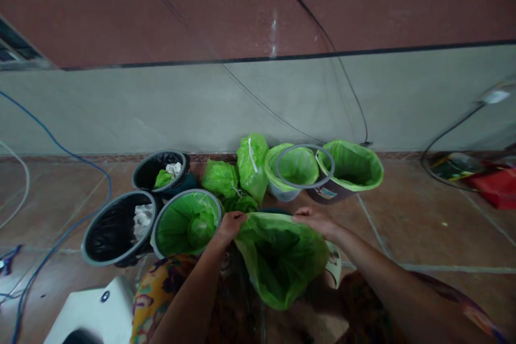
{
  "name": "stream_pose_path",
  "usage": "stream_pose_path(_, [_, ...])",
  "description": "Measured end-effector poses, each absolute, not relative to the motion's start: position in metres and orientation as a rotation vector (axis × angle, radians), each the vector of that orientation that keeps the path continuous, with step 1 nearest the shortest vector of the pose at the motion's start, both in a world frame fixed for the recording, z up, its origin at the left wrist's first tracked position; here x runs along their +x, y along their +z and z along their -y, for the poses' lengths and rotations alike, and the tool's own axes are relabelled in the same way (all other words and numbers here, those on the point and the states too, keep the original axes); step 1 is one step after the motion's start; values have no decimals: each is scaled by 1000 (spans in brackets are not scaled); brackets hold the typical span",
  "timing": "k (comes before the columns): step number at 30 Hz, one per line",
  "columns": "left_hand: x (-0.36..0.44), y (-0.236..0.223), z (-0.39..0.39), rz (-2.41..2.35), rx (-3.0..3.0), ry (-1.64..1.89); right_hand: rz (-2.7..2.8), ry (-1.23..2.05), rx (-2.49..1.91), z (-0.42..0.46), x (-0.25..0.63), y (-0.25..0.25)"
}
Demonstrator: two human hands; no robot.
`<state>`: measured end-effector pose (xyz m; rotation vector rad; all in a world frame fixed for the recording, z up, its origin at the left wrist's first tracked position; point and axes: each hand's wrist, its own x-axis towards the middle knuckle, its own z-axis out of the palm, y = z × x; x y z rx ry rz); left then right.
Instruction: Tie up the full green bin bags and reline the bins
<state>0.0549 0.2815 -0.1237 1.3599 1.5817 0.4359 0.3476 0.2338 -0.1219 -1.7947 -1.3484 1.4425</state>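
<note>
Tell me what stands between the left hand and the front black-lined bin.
A green-lined bin with bunched green plastic inside stands between the left hand and the front black-lined bin; the head view shows it.

Left grip (pixel 233 224) and right grip (pixel 315 220) hold green liner (pixel 284 274).

No legible lettering anywhere

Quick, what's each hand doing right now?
Left hand: closed, holding the green bag by its edge.
Right hand: closed, holding the same bag's edge.
</note>
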Motion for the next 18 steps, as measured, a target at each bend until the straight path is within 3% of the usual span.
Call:
stream_pose_path(6, [61, -145, -284, -1717, 1479, 413, 1641, 951, -2118, -251, 341, -117])
stream_pose_path(13, [66, -146, -289, -1738, 1515, 357, 2000, 1041, -1994, -246, 313, -98])
stream_pose_path(18, [68, -144, -290, -1742, 1582, 292, 1773, 1098, -1992, -247, 323, -113])
